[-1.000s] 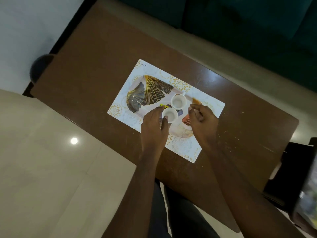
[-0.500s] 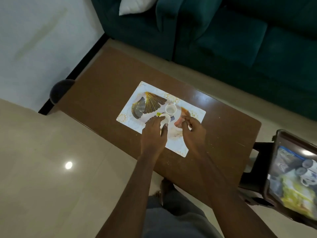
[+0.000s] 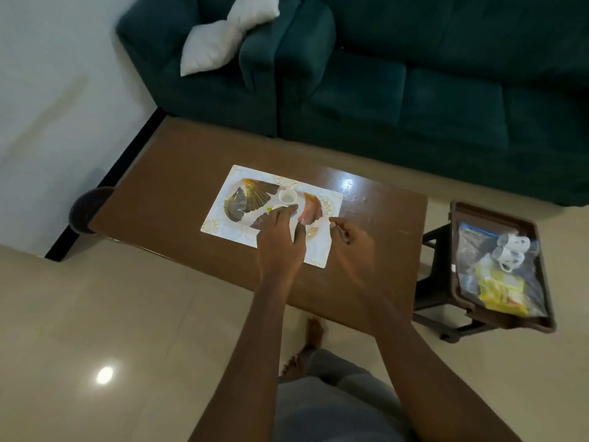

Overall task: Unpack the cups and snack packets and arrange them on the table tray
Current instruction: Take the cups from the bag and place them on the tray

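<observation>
**2 cups and a packet on the table tray, both hands over it**

2 white cups stand upright on the patterned tray [image 3: 220, 218]. The far cup [image 3: 287, 196] is in full view, and the near cup [image 3: 277, 207] sits just beside it, partly hidden under the left hand [image 3: 280, 242]. An orange snack packet [image 3: 314, 206] lies on the tray to the right of the cups, close to them. A small yellow packet corner [image 3: 269, 209] shows at the near cup's left side.

The left hand reaches forward with its fingers stretched rather than curled. The fingertips lie at the near cup's rim, and the thumb is spread apart toward the orange packet. The right hand [image 3: 355, 239] is blurred and hovers at the tray's right edge. Its fingers are loosely curled, and nothing is visible in them.

The tray lies flat near the middle of a brown wooden table [image 3: 165, 186]. To the table's right, a dark stool [image 3: 430, 288] carries a brown tray [image 3: 497, 215]. In it lies a clear plastic bag [image 3: 532, 282] holding 2 patterned mugs [image 3: 511, 252] and a yellow packet [image 3: 500, 288]. Beyond the table stands a dark green sofa [image 3: 414, 90] with a pale cushion [image 3: 220, 43] on it.
</observation>
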